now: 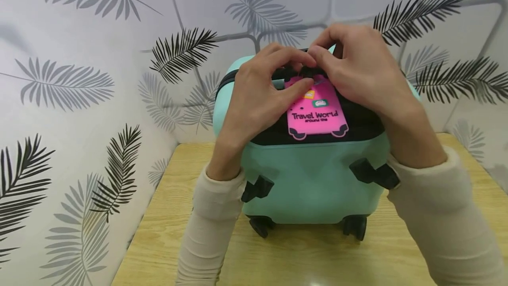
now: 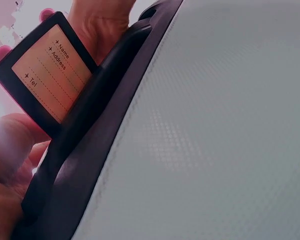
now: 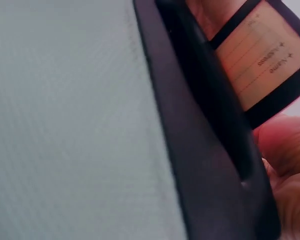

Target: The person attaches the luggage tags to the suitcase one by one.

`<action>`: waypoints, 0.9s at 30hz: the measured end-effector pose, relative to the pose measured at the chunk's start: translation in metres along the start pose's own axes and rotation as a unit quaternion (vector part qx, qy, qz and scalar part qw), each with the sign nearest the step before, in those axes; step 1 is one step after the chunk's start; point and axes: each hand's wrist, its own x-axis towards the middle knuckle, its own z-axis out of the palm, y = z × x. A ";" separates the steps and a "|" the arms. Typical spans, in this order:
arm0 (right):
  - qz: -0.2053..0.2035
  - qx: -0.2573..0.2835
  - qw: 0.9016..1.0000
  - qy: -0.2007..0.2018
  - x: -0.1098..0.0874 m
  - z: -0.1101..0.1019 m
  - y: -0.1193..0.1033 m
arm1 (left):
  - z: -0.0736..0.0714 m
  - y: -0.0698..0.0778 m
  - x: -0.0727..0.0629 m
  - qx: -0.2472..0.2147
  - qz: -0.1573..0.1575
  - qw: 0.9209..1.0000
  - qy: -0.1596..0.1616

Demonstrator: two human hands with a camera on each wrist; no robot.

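Observation:
A pink luggage tag (image 1: 317, 123) printed "Travel World" lies against the black top panel of a mint-green suitcase (image 1: 309, 184). My left hand (image 1: 259, 90) pinches the tag's upper end, its thumb on the pink face. Just above, my right hand (image 1: 363, 65) has thumb and forefinger pinched together at the tag's strap, which the fingers mostly hide. In the left wrist view the tag's back (image 2: 52, 77) shows a framed card with Name, Address and Tel lines, beside the suitcase's black carry handle (image 2: 102, 82). The right wrist view shows that card (image 3: 265, 55) at another angle.
The suitcase stands on a wood-grain table (image 1: 158, 233). Black caster wheels (image 1: 354, 226) are under its lower edge, and black feet (image 1: 258, 188) stick out from its near side. Behind it rises a wall (image 1: 79, 136) with a feather pattern.

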 end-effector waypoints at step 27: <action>-0.042 -0.009 0.996 0.081 -0.006 0.012 -0.004 | 0.004 0.001 0.001 -0.028 0.020 0.998 0.049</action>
